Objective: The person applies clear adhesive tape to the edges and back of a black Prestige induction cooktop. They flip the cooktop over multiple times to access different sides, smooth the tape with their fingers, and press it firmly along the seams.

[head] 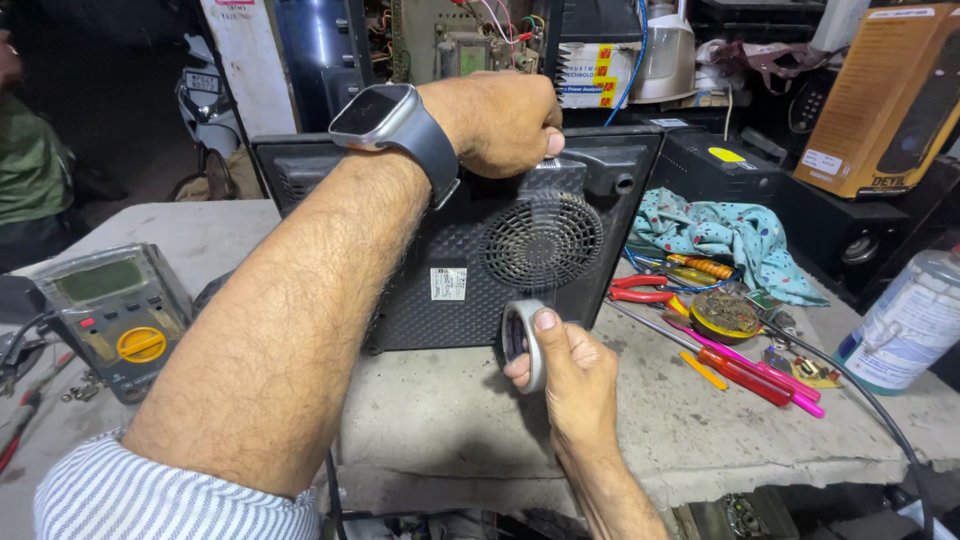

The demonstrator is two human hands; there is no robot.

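Tape roll [522,344], grey and seen almost edge-on, sits in my right hand [570,385] just in front of the black speaker cabinet [440,265], low beside its round fan-like grille [543,240]. My thumb presses over the roll's outer rim and my fingers curl in behind it, so the grip is closed snugly on the roll. A pale, blurred strip of tape [545,205] runs up from the roll across the grille toward the cabinet's top edge.

My left hand [505,122] rests as a closed fist on the top of the cabinet, directly above the grille, thumb tucked at the front where the strip ends; whether it pinches the tape's end I cannot tell. A smartwatch [395,118] with a grey band wraps that wrist, and a striped sleeve [170,500] is rolled up near the elbow.

The cabinet stands upright on a worn concrete bench [450,420]. Left of the cabinet a grey multimeter [115,315] with a yellow dial lies on the bench. Right of the cabinet lie red-handled pliers [640,290], a round tin [725,315], pink and red screwdrivers [745,370] and a floral cloth [730,235]. Further right of the cabinet stands a white plastic bottle [905,325], and a yellow-brown carton [885,95] leans behind it.
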